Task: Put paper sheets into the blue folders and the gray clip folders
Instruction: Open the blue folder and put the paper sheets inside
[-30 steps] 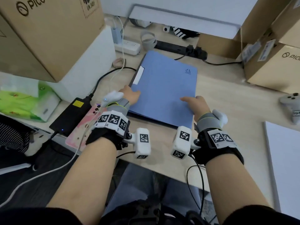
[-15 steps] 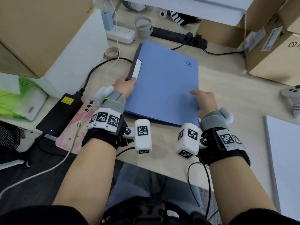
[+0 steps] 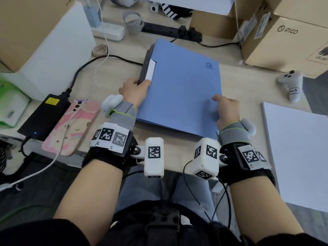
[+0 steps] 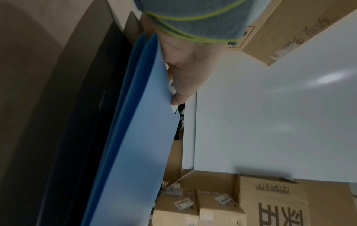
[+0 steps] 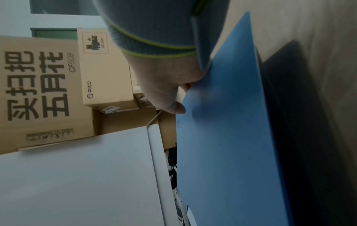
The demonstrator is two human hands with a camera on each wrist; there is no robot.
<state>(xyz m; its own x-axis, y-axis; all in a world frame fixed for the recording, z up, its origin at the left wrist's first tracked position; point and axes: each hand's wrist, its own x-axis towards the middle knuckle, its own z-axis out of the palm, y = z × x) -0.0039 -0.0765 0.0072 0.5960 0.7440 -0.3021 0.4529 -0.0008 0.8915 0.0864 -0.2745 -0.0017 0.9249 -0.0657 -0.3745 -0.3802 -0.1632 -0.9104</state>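
A blue folder (image 3: 179, 89) lies on top of a stack at the middle of the desk, with a dark gray clip folder (image 3: 144, 65) showing under its left edge. My left hand (image 3: 134, 90) grips the stack's left edge by the white spine label (image 3: 150, 71). In the left wrist view the thumb (image 4: 181, 94) presses on the blue folder (image 4: 135, 137). My right hand (image 3: 226, 108) pinches the blue cover at its near right edge, and the right wrist view shows the thumb (image 5: 173, 107) on top of the blue folder (image 5: 231, 137). A stack of white paper sheets (image 3: 298, 157) lies at the right.
Cardboard boxes (image 3: 287, 41) stand at the back right and the left (image 3: 26, 23). A black power adapter (image 3: 45, 116) and a pink phone (image 3: 71, 125) lie at the left, a white controller (image 3: 291, 84) at the right, power strips (image 3: 110, 31) and cables behind the folders.
My left hand slid farther along the folder's left edge up to the white label. My right hand stayed at the near right edge. The head view moved closer and lower.
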